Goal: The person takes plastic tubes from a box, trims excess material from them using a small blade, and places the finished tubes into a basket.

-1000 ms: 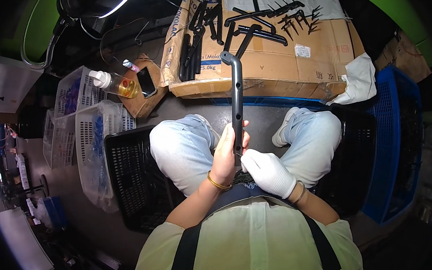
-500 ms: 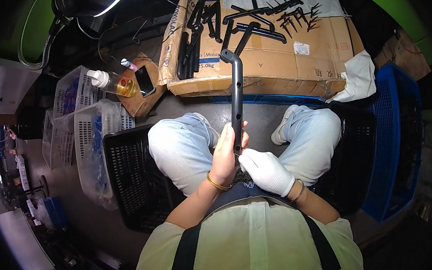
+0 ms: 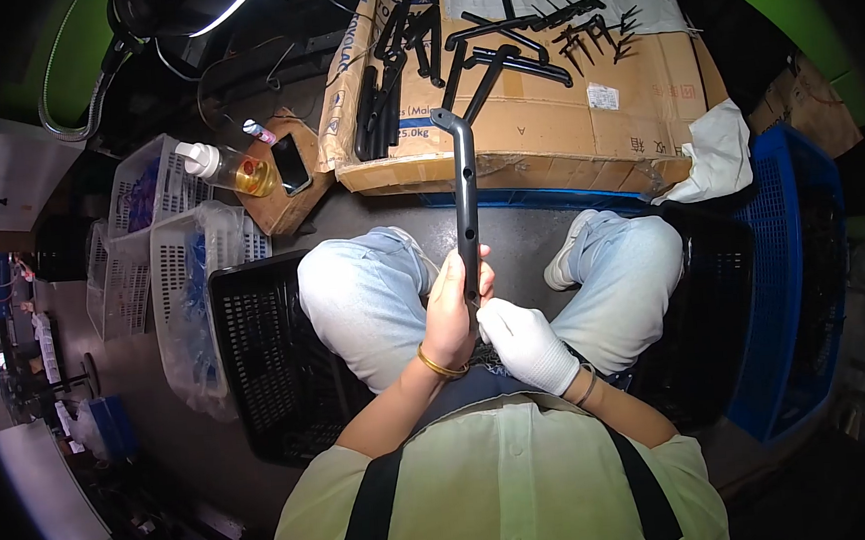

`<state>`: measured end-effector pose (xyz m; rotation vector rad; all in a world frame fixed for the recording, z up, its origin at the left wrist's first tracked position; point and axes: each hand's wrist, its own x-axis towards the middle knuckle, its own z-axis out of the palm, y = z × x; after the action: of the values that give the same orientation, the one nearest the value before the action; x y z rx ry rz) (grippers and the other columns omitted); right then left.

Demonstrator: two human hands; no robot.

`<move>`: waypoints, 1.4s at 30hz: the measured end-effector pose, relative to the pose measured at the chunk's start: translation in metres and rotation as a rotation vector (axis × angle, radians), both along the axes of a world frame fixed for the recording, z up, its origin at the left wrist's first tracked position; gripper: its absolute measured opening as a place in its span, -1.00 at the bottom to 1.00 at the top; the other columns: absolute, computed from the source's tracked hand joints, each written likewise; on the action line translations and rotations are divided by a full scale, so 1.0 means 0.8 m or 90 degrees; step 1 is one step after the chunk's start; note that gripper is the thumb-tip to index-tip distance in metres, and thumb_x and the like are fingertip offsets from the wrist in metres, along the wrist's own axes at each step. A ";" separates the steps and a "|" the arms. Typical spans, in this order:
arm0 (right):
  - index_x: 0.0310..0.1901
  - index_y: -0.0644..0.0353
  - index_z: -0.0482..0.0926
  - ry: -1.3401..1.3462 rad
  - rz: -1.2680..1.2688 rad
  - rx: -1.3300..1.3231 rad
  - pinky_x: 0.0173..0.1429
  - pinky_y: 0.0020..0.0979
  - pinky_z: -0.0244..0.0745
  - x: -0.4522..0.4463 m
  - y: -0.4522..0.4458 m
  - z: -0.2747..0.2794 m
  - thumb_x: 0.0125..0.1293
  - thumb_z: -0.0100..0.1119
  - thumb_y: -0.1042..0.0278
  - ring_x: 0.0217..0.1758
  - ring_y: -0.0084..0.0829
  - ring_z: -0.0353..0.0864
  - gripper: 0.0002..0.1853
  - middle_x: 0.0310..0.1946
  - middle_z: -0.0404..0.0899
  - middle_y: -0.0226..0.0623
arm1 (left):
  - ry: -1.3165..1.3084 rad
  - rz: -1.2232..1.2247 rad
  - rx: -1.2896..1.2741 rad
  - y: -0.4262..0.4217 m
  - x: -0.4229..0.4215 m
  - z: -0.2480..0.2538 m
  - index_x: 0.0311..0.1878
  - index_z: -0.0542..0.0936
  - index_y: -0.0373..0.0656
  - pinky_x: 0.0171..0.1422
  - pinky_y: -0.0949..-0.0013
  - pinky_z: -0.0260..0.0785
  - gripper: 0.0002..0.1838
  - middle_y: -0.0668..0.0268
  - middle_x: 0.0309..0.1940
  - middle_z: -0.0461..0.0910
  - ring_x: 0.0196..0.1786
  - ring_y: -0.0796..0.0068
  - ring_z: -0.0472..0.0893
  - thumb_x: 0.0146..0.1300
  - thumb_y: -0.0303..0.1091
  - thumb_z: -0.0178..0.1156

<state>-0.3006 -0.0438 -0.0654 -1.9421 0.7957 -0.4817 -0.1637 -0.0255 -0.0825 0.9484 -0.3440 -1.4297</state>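
My left hand (image 3: 448, 311), bare with a yellow bangle at the wrist, is wrapped round the lower part of a dark grey bent tube (image 3: 465, 182). Several round holes run along the tube, and its upper end bends left to a rounded tip. It stands nearly upright in view, its top overlapping the box edge. My right hand (image 3: 525, 344), in a white knitted glove, is closed in a pinch right beside the tube's lower end. What its fingertips hold is too small and hidden to make out.
A cardboard box (image 3: 543, 127) ahead bears several black tubes (image 3: 518, 63) and a cluster of thin black branched pieces (image 3: 597, 36). Left are a bottle of yellow liquid (image 3: 253, 176), a phone (image 3: 291, 164) and a black crate (image 3: 269, 367). A blue crate (image 3: 780, 296) stands right.
The tube's upper end has swung slightly left and down, so the tube leans a little differently. My gloved right hand stays at its lower end, with only a slight shift.
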 end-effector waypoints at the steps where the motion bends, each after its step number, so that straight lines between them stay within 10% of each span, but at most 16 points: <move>1: -0.23 0.24 0.51 -0.018 -0.050 0.134 -0.39 -0.21 0.49 0.002 0.004 0.002 0.41 0.00 0.41 -0.50 -0.12 0.60 -0.88 -0.44 0.52 -0.09 | 0.018 -0.001 0.005 -0.002 0.000 0.002 0.11 0.41 -0.20 -0.32 0.57 0.21 -0.58 0.39 -0.44 0.39 -0.46 0.64 0.31 0.60 -0.06 -0.28; 6: -0.17 0.23 0.48 -0.214 -0.309 0.346 -0.26 -0.53 0.39 0.000 -0.029 0.020 0.47 0.04 0.41 -0.40 -0.63 0.38 -0.91 -0.42 0.43 -0.47 | 0.084 -0.102 0.024 0.003 0.014 0.009 0.12 0.41 -0.18 -0.39 0.58 0.22 -0.57 0.41 -0.43 0.39 -0.48 0.66 0.31 0.59 -0.03 -0.26; 9: 0.06 0.29 0.48 -0.217 -0.419 0.127 -0.11 -0.55 0.41 -0.013 -0.088 0.026 0.42 0.16 0.41 -0.27 -0.64 0.43 -0.75 -0.27 0.52 -0.44 | -0.055 -0.296 0.018 0.024 0.027 0.001 0.13 0.40 -0.17 -0.39 0.57 0.24 -0.55 0.42 -0.43 0.38 -0.47 0.66 0.34 0.58 0.01 -0.25; 14: -0.13 0.29 0.58 -0.087 -0.234 0.174 -0.17 -0.54 0.41 -0.026 -0.130 0.042 0.40 0.19 0.32 -0.31 -0.66 0.44 -0.80 -0.36 0.54 -0.45 | -0.367 -0.430 -0.112 0.056 0.046 -0.023 0.18 0.35 -0.13 -0.32 0.59 0.30 -0.66 0.43 -0.34 0.39 -0.42 0.70 0.38 0.57 -0.10 -0.13; 18: -0.12 0.28 0.57 -0.192 -0.076 0.129 -0.19 -0.54 0.44 0.006 -0.077 -0.001 0.41 0.16 0.32 -0.33 -0.66 0.49 -0.81 -0.37 0.55 -0.39 | -0.060 -0.368 -0.017 0.030 0.039 0.014 0.16 0.27 -0.16 -0.33 0.50 0.43 -0.65 0.33 -0.28 0.41 -0.42 0.59 0.47 0.59 -0.08 -0.20; 22: -0.07 0.21 0.53 -0.274 -0.142 0.617 -0.44 -0.52 0.29 -0.004 -0.050 0.018 0.52 -0.04 0.28 -0.54 -0.69 0.32 -0.79 -0.56 0.35 -0.57 | -0.173 -0.310 0.000 0.018 0.039 0.015 0.28 0.28 -0.11 -0.52 0.65 0.22 -0.58 0.39 -0.32 0.40 -0.53 0.71 0.35 0.58 -0.03 -0.22; 24: -0.08 0.18 0.51 -0.215 -0.189 0.473 -0.51 -0.50 0.14 -0.013 -0.048 0.014 0.56 -0.14 0.27 -0.59 -0.72 0.17 -0.77 -0.61 0.20 -0.62 | -0.276 -0.305 -0.021 0.021 0.039 0.017 0.30 0.30 -0.09 -0.54 0.65 0.14 -0.56 0.43 -0.34 0.38 -0.54 0.74 0.30 0.58 -0.02 -0.22; 28: -0.15 0.19 0.50 -0.029 -0.035 -0.007 -0.40 -0.21 0.42 -0.017 -0.048 0.041 0.47 -0.08 0.37 -0.49 -0.15 0.59 -0.85 -0.52 0.50 -0.18 | -0.427 -0.276 -0.034 0.019 0.034 0.013 0.26 0.39 -0.10 -0.46 0.62 0.13 -0.63 0.47 -0.38 0.36 -0.52 0.76 0.26 0.58 -0.12 -0.14; 32: -0.20 0.24 0.50 0.000 0.039 -0.152 -0.30 -0.10 0.50 -0.017 -0.047 0.036 0.38 -0.02 0.42 -0.33 0.03 0.63 -0.88 -0.32 0.59 -0.05 | -0.574 -0.244 -0.069 0.015 0.029 0.028 0.15 0.45 -0.21 0.01 0.34 0.39 -0.74 0.17 -0.19 0.51 -0.16 0.33 0.55 0.53 -0.32 -0.07; 42: -0.25 0.26 0.53 -0.016 0.091 -0.028 -0.21 -0.18 0.53 -0.020 -0.054 0.038 0.38 -0.03 0.42 -0.31 0.00 0.62 -0.85 -0.33 0.58 -0.05 | -0.643 -0.270 -0.094 0.015 0.032 0.038 0.11 0.46 -0.21 0.11 0.24 0.38 -0.75 0.08 -0.11 0.53 -0.03 0.07 0.55 0.48 -0.33 0.00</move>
<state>-0.3169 -0.0872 -0.0349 -2.0129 0.6301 -0.4388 -0.1385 -0.0131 -0.0520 1.4828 -1.4425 -1.1584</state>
